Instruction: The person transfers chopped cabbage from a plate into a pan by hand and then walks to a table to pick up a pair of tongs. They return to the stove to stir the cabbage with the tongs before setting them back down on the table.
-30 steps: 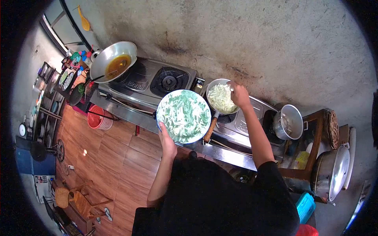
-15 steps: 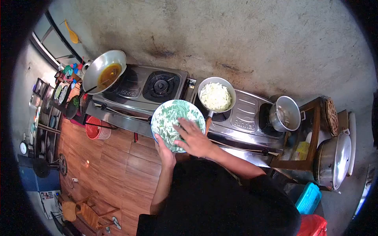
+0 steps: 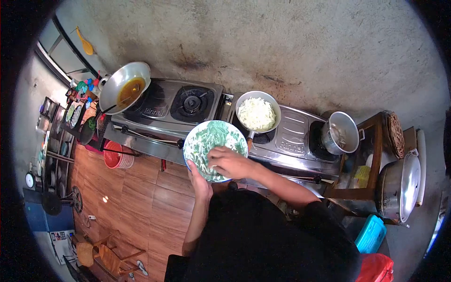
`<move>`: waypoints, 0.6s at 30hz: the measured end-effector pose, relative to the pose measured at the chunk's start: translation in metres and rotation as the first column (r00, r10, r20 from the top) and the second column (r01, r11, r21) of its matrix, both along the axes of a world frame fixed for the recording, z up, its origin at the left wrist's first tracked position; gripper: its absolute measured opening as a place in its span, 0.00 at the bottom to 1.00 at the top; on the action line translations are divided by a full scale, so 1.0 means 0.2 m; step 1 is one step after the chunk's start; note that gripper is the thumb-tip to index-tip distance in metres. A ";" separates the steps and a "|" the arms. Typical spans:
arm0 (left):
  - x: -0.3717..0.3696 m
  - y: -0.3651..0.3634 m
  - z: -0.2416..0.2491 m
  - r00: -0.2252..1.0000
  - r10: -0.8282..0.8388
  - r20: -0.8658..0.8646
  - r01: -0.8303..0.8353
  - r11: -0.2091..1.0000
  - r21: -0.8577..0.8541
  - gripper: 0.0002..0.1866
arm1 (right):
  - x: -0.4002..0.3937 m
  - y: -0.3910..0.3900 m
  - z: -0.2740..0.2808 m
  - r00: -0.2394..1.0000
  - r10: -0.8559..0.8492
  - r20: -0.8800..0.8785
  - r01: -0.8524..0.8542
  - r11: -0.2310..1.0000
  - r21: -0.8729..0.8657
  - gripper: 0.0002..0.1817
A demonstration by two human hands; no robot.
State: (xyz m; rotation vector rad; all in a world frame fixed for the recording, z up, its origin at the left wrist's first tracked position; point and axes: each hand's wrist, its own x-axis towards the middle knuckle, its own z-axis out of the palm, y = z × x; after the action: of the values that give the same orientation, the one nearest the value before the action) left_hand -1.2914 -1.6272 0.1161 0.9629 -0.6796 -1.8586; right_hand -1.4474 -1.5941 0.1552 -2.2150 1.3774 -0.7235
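My left hand grips the near-left rim of a round enamel plate with a green-and-white mottled pattern. The plate is held in front of the stove. Over its lower right part is my right hand, fingers curled together; whatever they may hold is hidden. Pale scraps are hard to tell from the plate's pattern. Just right of the plate, a saucepan full of pale shredded food, perhaps cabbage, sits on a burner with its handle toward me.
A wok with brown oil stands on the left stove. At right, a metal pot rests on the other stove. Beyond are a wooden cabinet and a large lidded pot. A red basket is on the floor.
My right hand's spread fingers have curled together over the plate. The plate has shifted very slightly right in view, still in my left hand.
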 end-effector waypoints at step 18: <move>0.01 -0.03 0.00 0.997 0.068 0.023 -0.067 0.997 -0.030 0.35 | -0.11 0.00 -0.01 0.990 -0.114 0.087 0.120 0.990 -0.068 0.16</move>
State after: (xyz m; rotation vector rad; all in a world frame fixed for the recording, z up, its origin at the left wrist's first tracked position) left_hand -1.2895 -1.6332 0.1171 0.9787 -0.6789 -1.7762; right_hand -1.4687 -1.5940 0.1535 -2.1468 1.4705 -0.9102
